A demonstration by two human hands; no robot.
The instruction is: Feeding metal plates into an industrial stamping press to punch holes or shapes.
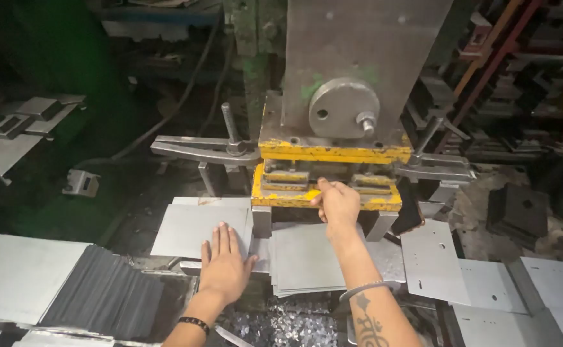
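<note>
My right hand (336, 202) reaches forward into the gap of the yellow press die (325, 175), fingers curled at its front edge; whatever it grips there is hidden. My left hand (224, 265) lies flat, fingers apart, on the near edge of a grey metal sheet (188, 229) left of the die. Between my arms, a stack of blank metal sheets (304, 259) sits just below the die. The grey press ram (352, 64) stands over the die.
A tall pile of thin sheets (105, 289) lies at the near left under a flat sheet (21, 275). Punched sheets (434, 260) lie at right. Clamp bars (198, 149) extend from both sides of the die. Metal scrap (294, 329) litters the area below.
</note>
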